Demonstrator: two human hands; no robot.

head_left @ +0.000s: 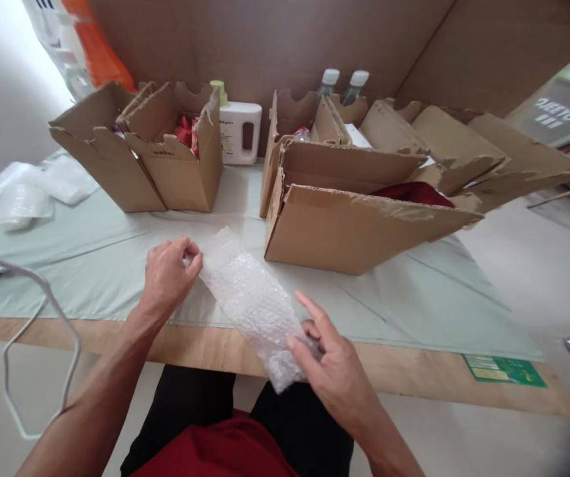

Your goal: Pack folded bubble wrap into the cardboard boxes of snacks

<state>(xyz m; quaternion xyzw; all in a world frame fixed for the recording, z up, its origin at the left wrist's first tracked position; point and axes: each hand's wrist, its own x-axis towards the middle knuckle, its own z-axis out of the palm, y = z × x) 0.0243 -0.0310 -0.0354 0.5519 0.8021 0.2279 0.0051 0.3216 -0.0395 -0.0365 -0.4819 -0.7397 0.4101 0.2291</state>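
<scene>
A strip of clear bubble wrap lies slantwise across the front of the cloth-covered table, its near end hanging past the wooden edge. My left hand is at its far left corner, thumb and fingers pinched together on the wrap's edge. Around the near right end is my right hand, the thumb on top of the wrap, the index finger stretched out and the other fingers curled against its side. Whether anything lies inside the wrap cannot be made out.
Open cardboard boxes stand at the back left beside a white jug. A long cardboard box and more boxes stand right. Bubble wrap pieces and a white cable are left.
</scene>
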